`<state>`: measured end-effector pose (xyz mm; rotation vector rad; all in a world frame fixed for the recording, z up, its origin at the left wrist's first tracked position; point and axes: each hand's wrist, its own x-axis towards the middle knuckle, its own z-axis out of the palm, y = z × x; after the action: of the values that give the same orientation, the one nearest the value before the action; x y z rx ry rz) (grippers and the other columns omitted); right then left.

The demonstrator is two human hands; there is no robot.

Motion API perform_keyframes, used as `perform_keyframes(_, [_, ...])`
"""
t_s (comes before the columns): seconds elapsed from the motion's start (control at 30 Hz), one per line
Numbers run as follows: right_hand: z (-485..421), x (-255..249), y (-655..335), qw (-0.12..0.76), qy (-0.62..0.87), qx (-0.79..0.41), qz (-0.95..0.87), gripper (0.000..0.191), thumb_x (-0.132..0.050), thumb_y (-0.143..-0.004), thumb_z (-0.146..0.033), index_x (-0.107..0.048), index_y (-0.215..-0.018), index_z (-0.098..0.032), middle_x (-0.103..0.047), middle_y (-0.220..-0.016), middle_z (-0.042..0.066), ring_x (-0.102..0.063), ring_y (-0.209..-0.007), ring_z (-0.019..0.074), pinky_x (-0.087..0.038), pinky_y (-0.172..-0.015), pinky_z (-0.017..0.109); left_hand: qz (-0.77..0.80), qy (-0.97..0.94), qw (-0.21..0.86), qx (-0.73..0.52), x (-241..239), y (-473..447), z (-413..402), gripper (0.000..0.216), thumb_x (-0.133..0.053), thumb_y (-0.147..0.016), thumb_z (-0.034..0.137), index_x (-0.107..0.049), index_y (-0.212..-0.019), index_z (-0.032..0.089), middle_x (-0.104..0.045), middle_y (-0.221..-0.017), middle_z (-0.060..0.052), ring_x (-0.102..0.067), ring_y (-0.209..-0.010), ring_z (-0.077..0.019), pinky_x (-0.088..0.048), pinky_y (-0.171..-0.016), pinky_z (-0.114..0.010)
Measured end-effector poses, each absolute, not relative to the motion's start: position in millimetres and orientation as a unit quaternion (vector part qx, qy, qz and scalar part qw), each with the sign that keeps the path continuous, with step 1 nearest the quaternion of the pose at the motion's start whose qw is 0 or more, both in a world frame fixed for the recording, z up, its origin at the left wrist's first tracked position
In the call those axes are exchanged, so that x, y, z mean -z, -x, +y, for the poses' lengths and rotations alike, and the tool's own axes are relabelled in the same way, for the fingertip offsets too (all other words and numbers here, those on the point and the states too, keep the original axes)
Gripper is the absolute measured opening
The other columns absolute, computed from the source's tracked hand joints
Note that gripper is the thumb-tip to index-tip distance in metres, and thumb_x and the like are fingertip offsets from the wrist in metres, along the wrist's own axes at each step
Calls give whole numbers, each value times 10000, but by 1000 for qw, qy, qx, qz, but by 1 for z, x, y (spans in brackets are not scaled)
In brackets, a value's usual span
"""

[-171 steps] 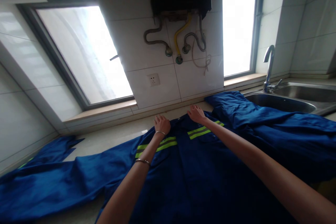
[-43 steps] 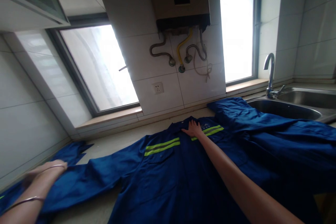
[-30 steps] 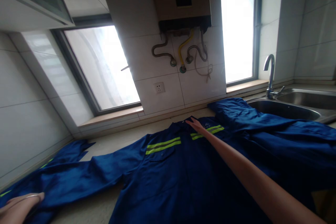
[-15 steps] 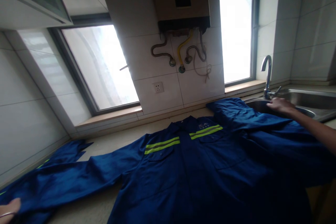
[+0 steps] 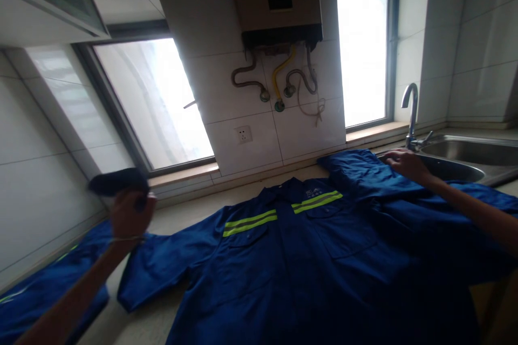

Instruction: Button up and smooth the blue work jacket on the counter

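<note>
A blue work jacket (image 5: pixel 283 269) with yellow-green reflective bands across the chest lies front up on the counter. My left hand (image 5: pixel 131 213), with a thin bracelet at the wrist, is closed around the cuff end of the sleeve on the left, holding it raised and blurred by motion. That sleeve (image 5: pixel 162 264) bends back at about its middle. Over the other sleeve (image 5: pixel 352 167), folded beside the sink, hovers my right hand (image 5: pixel 407 164), its fingers loosely curled and apart, with no cloth visibly gripped.
More blue cloth (image 5: pixel 52 275) with reflective strips lies at the left counter edge. A steel sink (image 5: pixel 477 172) with a faucet (image 5: pixel 411 113) stands at right. A water heater (image 5: pixel 279 0) with pipes hangs on the tiled wall between two windows. A cabinet (image 5: pixel 48 11) overhangs at upper left.
My left hand has risen and moved right from the lower left corner, bringing the sleeve end up and folding the sleeve. My right hand has shifted left from near the faucet.
</note>
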<state>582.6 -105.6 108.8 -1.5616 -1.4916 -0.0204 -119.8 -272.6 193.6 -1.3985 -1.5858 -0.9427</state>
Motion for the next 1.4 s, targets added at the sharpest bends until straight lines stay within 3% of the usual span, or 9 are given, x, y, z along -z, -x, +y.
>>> perform_keyframes(0.1, [-122, -113, -492, 523, 504, -309, -614, 239, -551, -844, -147, -619, -1065, -87, -608, -1131, 184, -608, -927, 177, -436, -861, 324, -536, 718, 334, 291, -154, 47, -247, 238, -393, -911, 326, -533, -887, 134, -528, -1193, 4, -562, -996, -151, -474, -836, -281])
perform_keyframes(0.2, [-152, -87, -422, 448, 398, -521, -607, 342, -433, -921, -318, -516, -1187, -120, -636, -1074, 159, -654, -843, 193, -508, -781, 360, -416, 875, 208, 131, -102, -36, -270, 110, -438, -847, 187, -535, -896, 168, -575, -1166, -57, -573, -1010, -159, -472, -878, -276])
perform_keyframes(0.33, [-186, -45, -371, 341, 365, -663, -558, 422, -588, -826, -277, -468, -1205, -136, -625, -1057, 144, -653, -855, 210, -540, -754, 367, -397, 913, 92, -1, -67, -96, -310, 362, -443, -773, 109, -501, -1122, 187, -615, -1054, -57, -582, -940, -188, -503, -780, -299])
perform_keyframes(0.53, [-181, -27, -349, 310, 398, -595, -626, 513, -554, -730, -114, -511, -1239, -167, -622, -1042, 90, -643, -803, 167, -557, -731, 342, -466, 881, 85, 3, -74, -114, -307, 629, -533, -774, 286, -356, -1359, 138, -566, -1181, -117, -546, -1012, -258, -488, -826, -379])
perform_keyframes(0.7, [-177, -33, -344, 283, 289, -281, -871, 653, -484, -649, 9, -569, -1250, -231, -572, -1210, 78, -584, -1024, 211, -464, -929, 388, -462, 881, 101, -12, -69, -130, -303, 505, -392, -829, 141, -421, -1333, 136, -582, -1187, -128, -562, -1023, -247, -492, -830, -369])
perform_keyframes(1.07, [-198, -42, -349, 169, 188, -48, -966, 532, -412, -825, -35, -523, -1308, -228, -472, -1375, 80, -474, -1202, 210, -381, -1021, 387, -424, 903, 9, -63, -62, -115, -325, 806, -466, -697, 57, -230, -1454, 201, -232, -1510, -142, -279, -1356, -292, -373, -1033, -423])
perform_keyframes(1.17, [-200, -42, -349, 199, 187, -84, -958, 497, -471, -800, -63, -566, -1264, -214, -487, -1364, 73, -443, -1232, 207, -369, -1036, 378, -443, 895, -54, 8, -69, -115, -325, 691, -484, -698, 92, -413, -1368, 249, -369, -1457, -71, -365, -1311, -243, -353, -1054, -374])
perform_keyframes(1.27, [-198, -41, -348, 221, 178, -107, -953, 475, -517, -766, -71, -609, -1212, -204, -532, -1318, 73, -436, -1239, 211, -368, -1038, 377, -518, 846, -73, 103, -78, -119, -318, 362, -432, -794, 167, -644, -1083, 223, -641, -1118, -43, -572, -1052, -185, -433, -948, -308])
perform_keyframes(1.4, [-191, -37, -342, 277, 186, -157, -930, 375, -544, -774, -106, -675, -1110, -210, -621, -1199, 66, -514, -1162, 212, -404, -1003, 384, -556, 824, -31, 104, -77, -130, -314, 293, -435, -863, 354, -667, -977, 216, -639, -930, -49, -602, -853, -198, -488, -773, -322])
